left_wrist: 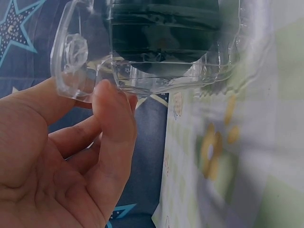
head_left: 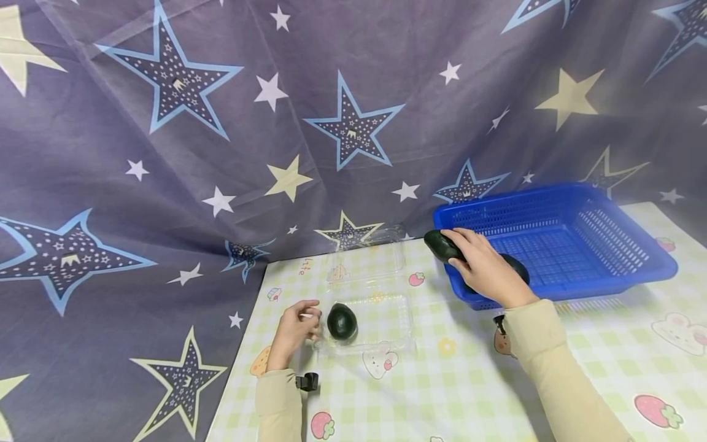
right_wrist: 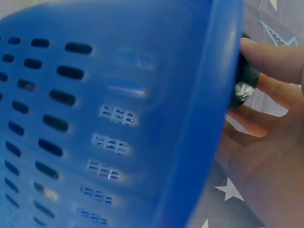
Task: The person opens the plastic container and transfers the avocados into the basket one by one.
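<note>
My right hand (head_left: 488, 270) grips a dark green avocado (head_left: 442, 245) above the left rim of the blue plastic basket (head_left: 646, 270). Another dark avocado (head_left: 517, 267) lies inside the basket, partly hidden behind that hand. A clear plastic clamshell box (head_left: 386, 319) stands on the table with its lid open at the back. One avocado (head_left: 342, 321) sits at the left end of its tray. My left hand (head_left: 295, 328) pinches the box's left edge between thumb and finger, as the left wrist view shows. In the right wrist view the basket wall hides most of the held avocado (right_wrist: 247, 78).
A checked cloth with printed fruit and animals (head_left: 442, 393) covers the table. Behind it hangs a dark curtain (head_left: 353, 123) with stars, close to the box lid and the basket's back rim. The basket's raised rim stands between its inside and the box.
</note>
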{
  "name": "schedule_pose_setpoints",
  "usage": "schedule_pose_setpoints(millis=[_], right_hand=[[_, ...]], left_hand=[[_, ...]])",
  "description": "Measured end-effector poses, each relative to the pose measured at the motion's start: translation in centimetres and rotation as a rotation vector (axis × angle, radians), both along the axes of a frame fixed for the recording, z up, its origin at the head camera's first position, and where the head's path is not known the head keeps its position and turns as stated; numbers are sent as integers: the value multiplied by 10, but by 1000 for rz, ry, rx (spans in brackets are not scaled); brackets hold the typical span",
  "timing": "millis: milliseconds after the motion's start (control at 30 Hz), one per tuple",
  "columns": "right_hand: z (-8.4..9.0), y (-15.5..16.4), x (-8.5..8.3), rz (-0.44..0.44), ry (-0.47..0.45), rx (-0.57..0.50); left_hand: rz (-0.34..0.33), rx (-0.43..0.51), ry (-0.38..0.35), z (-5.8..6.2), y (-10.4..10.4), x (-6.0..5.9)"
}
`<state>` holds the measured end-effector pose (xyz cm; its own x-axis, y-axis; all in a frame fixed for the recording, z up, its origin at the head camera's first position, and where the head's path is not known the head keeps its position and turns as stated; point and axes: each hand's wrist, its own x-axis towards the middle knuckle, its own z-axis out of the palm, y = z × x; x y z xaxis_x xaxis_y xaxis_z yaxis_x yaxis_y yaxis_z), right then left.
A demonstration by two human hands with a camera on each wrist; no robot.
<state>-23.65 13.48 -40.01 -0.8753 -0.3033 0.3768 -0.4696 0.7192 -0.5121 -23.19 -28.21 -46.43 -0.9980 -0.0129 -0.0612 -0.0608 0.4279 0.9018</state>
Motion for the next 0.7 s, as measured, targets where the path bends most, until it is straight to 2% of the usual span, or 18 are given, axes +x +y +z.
schedule_pose_setpoints(millis=[167,467,700], right_hand=[[-1,6,1,-21,-4,-7],[-5,15,0,-50,-30,-30],[-9,20,0,-81,-54,-4]], left_hand=[[3,10,-17,3,1,1],[-19,2,-25,32,13,16],[-23,12,-23,31,12,16]])
